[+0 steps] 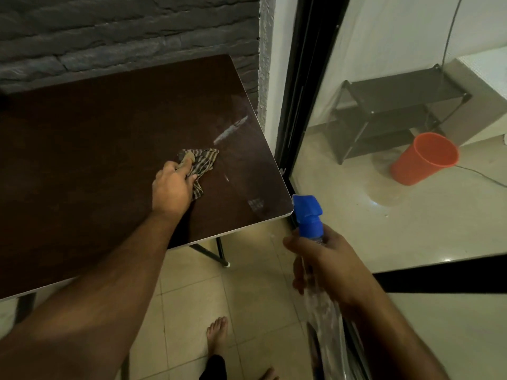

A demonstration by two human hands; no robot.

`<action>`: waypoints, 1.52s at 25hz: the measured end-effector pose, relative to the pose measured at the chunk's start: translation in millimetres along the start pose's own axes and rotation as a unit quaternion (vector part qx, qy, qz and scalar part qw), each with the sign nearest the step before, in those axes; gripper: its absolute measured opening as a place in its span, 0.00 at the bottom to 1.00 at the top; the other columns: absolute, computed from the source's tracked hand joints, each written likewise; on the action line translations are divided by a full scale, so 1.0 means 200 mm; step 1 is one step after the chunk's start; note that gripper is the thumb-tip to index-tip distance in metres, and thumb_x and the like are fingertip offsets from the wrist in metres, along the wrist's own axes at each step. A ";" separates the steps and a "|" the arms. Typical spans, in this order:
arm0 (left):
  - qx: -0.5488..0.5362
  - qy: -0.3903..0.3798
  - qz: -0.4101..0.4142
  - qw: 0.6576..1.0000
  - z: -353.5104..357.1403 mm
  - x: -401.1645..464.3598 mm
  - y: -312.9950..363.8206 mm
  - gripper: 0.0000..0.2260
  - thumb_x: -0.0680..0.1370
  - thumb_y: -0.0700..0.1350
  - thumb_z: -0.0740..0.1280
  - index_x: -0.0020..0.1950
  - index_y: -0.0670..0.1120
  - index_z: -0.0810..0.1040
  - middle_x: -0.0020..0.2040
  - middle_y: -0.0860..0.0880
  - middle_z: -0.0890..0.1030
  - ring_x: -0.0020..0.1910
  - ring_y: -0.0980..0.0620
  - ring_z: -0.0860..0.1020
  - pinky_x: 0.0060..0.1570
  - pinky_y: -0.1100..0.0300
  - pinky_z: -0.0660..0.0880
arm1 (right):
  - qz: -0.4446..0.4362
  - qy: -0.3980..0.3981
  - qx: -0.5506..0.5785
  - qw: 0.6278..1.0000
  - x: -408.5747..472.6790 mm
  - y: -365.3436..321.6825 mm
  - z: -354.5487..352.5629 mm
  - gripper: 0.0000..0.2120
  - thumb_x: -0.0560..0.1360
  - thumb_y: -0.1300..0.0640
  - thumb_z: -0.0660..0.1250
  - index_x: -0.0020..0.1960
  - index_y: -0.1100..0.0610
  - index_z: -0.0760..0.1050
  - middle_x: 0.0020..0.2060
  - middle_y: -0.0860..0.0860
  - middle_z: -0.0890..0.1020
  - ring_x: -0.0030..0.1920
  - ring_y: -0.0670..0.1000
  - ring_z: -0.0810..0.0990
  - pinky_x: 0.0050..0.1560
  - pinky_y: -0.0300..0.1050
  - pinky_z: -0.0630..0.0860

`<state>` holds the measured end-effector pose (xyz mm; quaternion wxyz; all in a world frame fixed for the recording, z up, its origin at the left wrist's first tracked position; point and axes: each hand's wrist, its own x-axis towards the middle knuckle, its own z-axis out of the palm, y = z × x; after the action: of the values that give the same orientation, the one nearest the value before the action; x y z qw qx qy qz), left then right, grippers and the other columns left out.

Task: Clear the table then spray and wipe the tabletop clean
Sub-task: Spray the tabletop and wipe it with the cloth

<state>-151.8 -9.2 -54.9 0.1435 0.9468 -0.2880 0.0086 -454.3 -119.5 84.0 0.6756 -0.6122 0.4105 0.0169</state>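
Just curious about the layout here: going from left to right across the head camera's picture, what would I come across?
Dark tabletop → left hand gripping the striped cloth → right hand holding the blue-capped spray bottle → dark shelf rack → orange bucket.

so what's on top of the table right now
Only the striped cloth, gripped by the left hand, plus wet streaks on the table. The tabletop beneath the cloth and hand is hidden.

Cloth [201,163] on table [82,149] (near right edge), spray bottle [308,215] right of table
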 end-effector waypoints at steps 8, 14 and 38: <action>0.010 0.013 0.005 1.000 0.01 0.00 -0.01 0.21 0.80 0.50 0.62 0.74 0.51 0.67 0.57 0.42 0.72 0.52 0.43 0.73 0.52 0.48 0.74 | -0.019 -0.072 -0.022 0.997 0.14 -0.16 0.02 0.13 0.72 0.55 0.70 0.54 0.54 0.71 0.31 0.54 0.78 0.30 0.53 0.77 0.36 0.49 0.78; -0.003 0.026 0.018 1.000 0.06 0.01 -0.03 0.21 0.79 0.49 0.63 0.73 0.50 0.69 0.55 0.43 0.73 0.50 0.43 0.73 0.50 0.48 0.75 | -0.080 -0.016 0.009 0.997 0.30 -0.34 0.07 0.12 0.72 0.57 0.69 0.54 0.55 0.71 0.34 0.53 0.77 0.29 0.50 0.77 0.32 0.46 0.77; 0.047 -0.081 0.375 0.922 0.10 0.17 0.35 0.19 0.79 0.50 0.62 0.70 0.55 0.69 0.54 0.49 0.74 0.48 0.47 0.75 0.45 0.52 0.70 | -0.020 0.011 0.075 0.997 0.26 -0.14 -0.03 0.13 0.73 0.55 0.69 0.54 0.57 0.71 0.29 0.55 0.77 0.28 0.54 0.76 0.33 0.47 0.76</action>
<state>-163.1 -87.7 -51.9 0.0609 0.7726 -0.6320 -0.0013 -408.6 -155.2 77.7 0.7152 -0.5681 0.4058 -0.0335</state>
